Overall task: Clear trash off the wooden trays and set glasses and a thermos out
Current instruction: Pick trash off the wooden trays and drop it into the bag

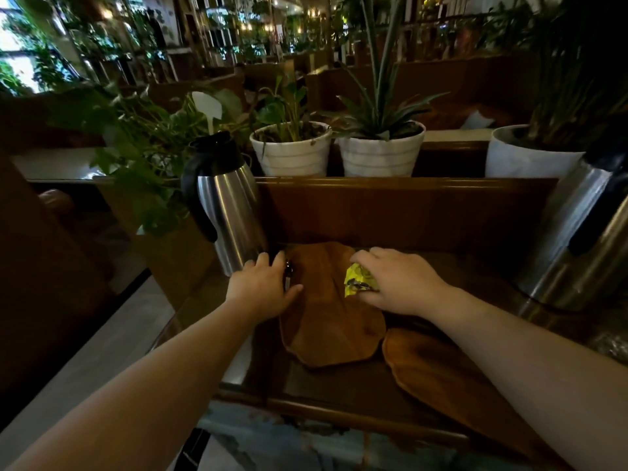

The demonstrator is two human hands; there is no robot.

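Note:
Two leaf-shaped wooden trays lie on a dark wooden table: the upper tray (326,321) in the middle, a second tray (438,379) below and to its right. My right hand (397,283) is closed around a crumpled yellow wrapper (356,282) on the upper tray. At that tray's left edge my left hand (265,287) rests, its fingers around a small dark object (289,271) that I cannot identify. A steel thermos (227,202) with a black lid and handle stands just behind my left hand. A second steel thermos (577,232) stands at the right edge.
A wooden partition (407,209) rises behind the table, topped by white plant pots (292,154) (380,154) (526,158). A leafy vine (142,154) hangs over at the left. Grey floor (102,351) runs along the lower left.

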